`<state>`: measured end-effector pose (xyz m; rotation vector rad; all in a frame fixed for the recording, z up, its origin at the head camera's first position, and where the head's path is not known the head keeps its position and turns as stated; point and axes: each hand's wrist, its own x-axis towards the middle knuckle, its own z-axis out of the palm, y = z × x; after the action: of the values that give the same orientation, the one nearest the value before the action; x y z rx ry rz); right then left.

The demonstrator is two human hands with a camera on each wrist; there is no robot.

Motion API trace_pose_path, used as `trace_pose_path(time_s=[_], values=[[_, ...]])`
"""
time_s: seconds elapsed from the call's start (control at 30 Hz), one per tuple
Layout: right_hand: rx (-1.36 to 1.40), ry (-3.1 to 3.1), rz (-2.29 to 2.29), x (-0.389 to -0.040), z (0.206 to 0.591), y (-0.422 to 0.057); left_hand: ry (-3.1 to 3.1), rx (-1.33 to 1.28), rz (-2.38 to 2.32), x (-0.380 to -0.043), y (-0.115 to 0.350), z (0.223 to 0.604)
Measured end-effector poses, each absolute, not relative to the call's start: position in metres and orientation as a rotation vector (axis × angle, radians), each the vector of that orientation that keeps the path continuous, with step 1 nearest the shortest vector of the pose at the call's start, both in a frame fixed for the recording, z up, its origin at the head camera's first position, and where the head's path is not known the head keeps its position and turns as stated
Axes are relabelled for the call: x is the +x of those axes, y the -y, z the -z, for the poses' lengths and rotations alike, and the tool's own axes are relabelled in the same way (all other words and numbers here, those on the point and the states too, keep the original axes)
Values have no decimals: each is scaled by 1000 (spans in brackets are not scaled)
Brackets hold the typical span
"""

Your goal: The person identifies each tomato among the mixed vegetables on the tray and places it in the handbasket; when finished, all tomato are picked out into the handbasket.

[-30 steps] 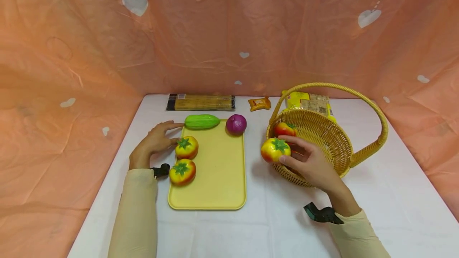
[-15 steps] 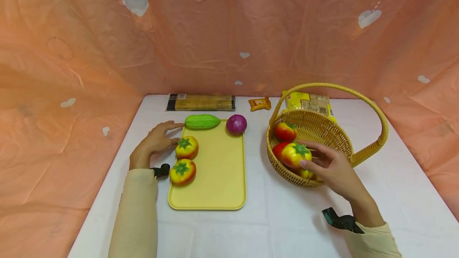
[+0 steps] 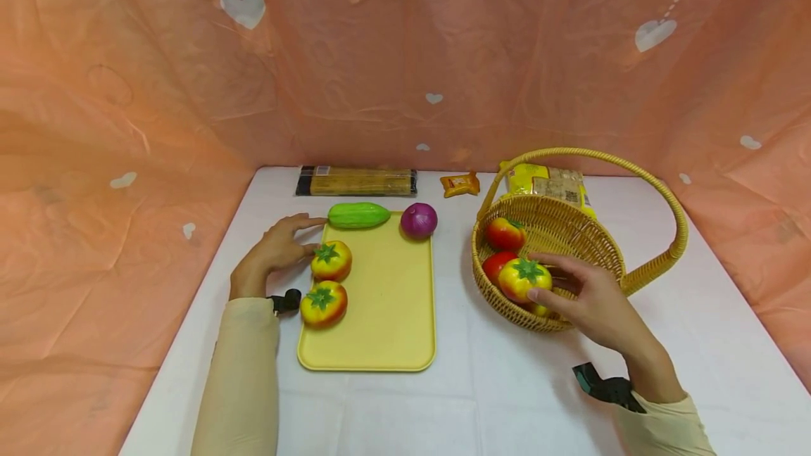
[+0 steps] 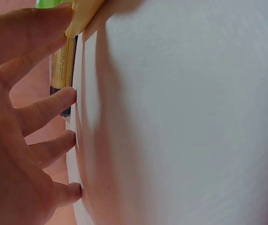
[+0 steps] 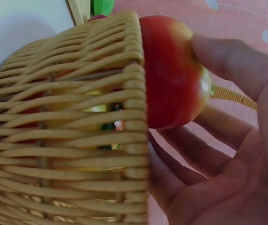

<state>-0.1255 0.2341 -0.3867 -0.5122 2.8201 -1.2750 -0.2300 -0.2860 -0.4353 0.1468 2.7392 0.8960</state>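
My right hand pinches a yellow-red toy tomato between thumb and fingertips over the front of the wicker basket. In the right wrist view this tomato shows its red side right at the basket rim. Two more tomatoes, one at the left wall and one below it, show inside the basket, with some yellow under the held one. My left hand rests at the left edge of the yellow tray, its fingers spread on the tablecloth and its thumb at the rim.
On the tray lie two tomatoes, an upper one and a lower one, a green cucumber-like vegetable and a purple onion. Behind are a noodle-like packet, a small orange packet and a yellow bag. The basket handle arches high.
My right hand has carried the tomato rightward from outside the basket's left rim to over its front, then lowered it very slightly. The left hand keeps its place at the tray.
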Motion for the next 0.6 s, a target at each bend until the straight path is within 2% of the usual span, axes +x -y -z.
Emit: trace_pose_path(time_s=[0.2,0.6], values=[[-540,-2940,1060,-130,382,-230,-2743,151,-883,-229,286,435],[-549,-2962,939,-136,373,-224,-2753,184,-895,-230,287,435]])
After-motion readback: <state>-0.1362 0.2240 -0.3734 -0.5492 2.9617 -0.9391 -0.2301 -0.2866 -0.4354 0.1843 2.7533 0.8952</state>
